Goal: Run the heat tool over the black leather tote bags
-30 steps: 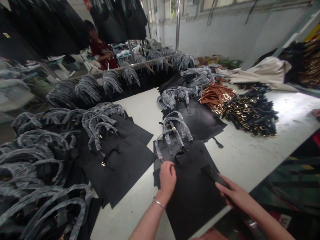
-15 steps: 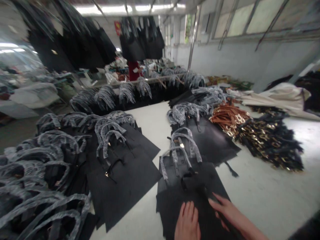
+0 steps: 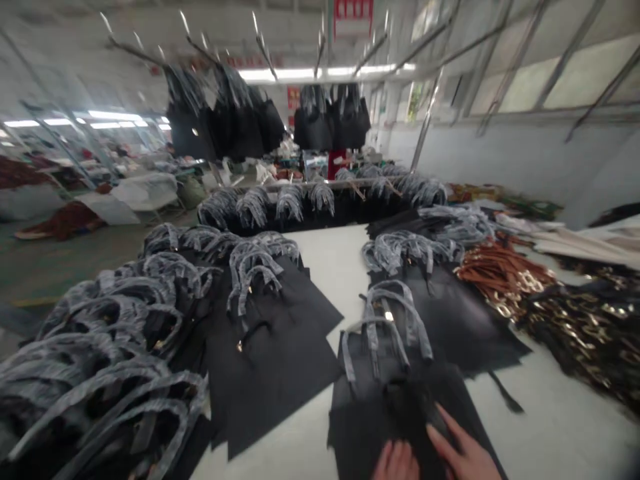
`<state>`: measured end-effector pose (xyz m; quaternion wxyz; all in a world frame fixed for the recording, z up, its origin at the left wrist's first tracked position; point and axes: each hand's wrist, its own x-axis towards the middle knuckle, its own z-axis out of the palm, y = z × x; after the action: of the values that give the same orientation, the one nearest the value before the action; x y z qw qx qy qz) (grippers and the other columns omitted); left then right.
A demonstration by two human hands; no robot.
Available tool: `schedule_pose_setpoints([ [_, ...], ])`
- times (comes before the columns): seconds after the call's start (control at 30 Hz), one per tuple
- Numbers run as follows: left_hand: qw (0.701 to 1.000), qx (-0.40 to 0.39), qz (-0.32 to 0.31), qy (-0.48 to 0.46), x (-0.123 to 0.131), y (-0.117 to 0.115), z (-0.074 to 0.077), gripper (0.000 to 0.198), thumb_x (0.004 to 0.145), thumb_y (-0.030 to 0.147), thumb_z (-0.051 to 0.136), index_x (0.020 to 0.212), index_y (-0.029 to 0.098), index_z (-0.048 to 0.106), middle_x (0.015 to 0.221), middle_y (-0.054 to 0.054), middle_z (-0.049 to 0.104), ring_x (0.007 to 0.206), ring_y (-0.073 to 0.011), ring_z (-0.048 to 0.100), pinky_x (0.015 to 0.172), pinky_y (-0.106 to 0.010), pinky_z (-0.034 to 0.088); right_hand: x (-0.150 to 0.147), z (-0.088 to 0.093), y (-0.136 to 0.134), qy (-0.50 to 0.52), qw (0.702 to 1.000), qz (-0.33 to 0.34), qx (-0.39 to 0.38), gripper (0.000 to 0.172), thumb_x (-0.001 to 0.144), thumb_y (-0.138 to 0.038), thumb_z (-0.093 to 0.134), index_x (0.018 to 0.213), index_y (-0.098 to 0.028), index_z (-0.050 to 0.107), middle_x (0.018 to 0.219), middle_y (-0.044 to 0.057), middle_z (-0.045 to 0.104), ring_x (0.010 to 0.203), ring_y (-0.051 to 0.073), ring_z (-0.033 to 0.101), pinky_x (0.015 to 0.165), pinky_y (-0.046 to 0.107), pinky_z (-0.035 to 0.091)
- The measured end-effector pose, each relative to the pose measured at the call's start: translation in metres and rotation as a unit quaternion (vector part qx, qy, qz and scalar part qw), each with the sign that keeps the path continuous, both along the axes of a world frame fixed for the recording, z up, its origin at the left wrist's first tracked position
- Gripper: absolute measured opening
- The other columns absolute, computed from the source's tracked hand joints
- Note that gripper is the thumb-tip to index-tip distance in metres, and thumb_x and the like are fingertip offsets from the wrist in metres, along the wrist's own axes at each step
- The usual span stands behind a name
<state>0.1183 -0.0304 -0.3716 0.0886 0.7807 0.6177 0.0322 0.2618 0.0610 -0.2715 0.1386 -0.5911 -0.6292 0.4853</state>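
A black tote bag [image 3: 365, 420] lies flat on the pale table in front of me, its handles [image 3: 395, 310] wrapped in clear plastic and pointing away. My left hand [image 3: 399, 461] rests on its lower part, fingers stretched out flat; the frame's bottom edge cuts it off. Just to the right, my right hand [image 3: 463, 447] is closed, thumb and finger around a dark, narrow thing [image 3: 443, 423]. Against the black bag I cannot make out its kind. A small gold fitting [image 3: 389, 315] shines between the handles.
More black bags [image 3: 273, 373] with wrapped handles lie left, beside a heaped pile [image 3: 120, 347]. Brown straps [image 3: 500, 273] and black straps with gold hardware [image 3: 590, 333] lie right. Bags hang from a rack [image 3: 240, 127] behind. A loose black strap [image 3: 506, 393] lies on the table [image 3: 540, 413].
The view has tilted up and swung left, so the table's things appear farther right and lower. Both hands stay at the bag, now nearer the bottom edge.
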Motion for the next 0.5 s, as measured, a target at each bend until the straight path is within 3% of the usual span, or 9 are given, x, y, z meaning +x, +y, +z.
schedule_pose_setpoints([
  [0.07, 0.995, 0.041, -0.006, -0.096, 0.009, -0.028, -0.002, 0.053, 0.090, 0.028, 0.040, 0.142, 0.019, 0.043, 0.142, -0.009, 0.048, 0.132, -0.0248, 0.043, 0.111, -0.045, 0.039, 0.011, -0.001, -0.024, -0.009, 1.000, -0.015, 0.006, 0.074, 0.082, -0.056, 0.052, 0.143, -0.015, 0.043, 0.053, -0.003, 0.059, 0.046, 0.019, 0.061, 0.046, 0.029, 0.049],
  [0.1, 0.989, 0.065, -0.008, -0.130, 0.011, -0.037, -0.003, 0.049, 0.091, 0.025, 0.040, 0.138, 0.015, 0.046, 0.141, -0.009, 0.049, 0.132, -0.0229, 0.043, 0.114, -0.043, 0.035, 0.015, -0.002, -0.031, -0.013, 1.000, 0.007, -0.008, 0.073, 0.083, -0.055, 0.052, 0.143, -0.015, 0.042, 0.055, -0.004, 0.059, 0.044, 0.017, 0.059, 0.044, 0.027, 0.047],
  [0.27, 0.982, 0.090, -0.024, -0.164, 0.009, -0.042, -0.006, 0.041, 0.092, 0.022, 0.043, 0.131, 0.013, 0.051, 0.134, -0.008, 0.055, 0.127, -0.0196, 0.046, 0.115, -0.035, 0.031, 0.016, -0.009, -0.037, -0.010, 0.990, 0.046, -0.134, 0.073, 0.083, -0.052, 0.054, 0.143, -0.012, 0.041, 0.057, -0.005, 0.057, 0.036, 0.012, 0.053, 0.034, 0.022, 0.040],
  [0.5, 0.978, 0.088, -0.035, -0.184, 0.009, -0.039, -0.007, 0.040, 0.093, 0.022, 0.042, 0.129, 0.011, 0.053, 0.135, -0.009, 0.054, 0.127, -0.0218, 0.045, 0.115, -0.035, 0.029, -0.014, -0.016, -0.018, -0.002, 0.987, 0.069, -0.146, 0.070, 0.084, -0.050, 0.056, 0.143, -0.014, 0.041, 0.057, -0.005, 0.057, 0.035, 0.010, 0.052, 0.033, 0.020, 0.039],
])
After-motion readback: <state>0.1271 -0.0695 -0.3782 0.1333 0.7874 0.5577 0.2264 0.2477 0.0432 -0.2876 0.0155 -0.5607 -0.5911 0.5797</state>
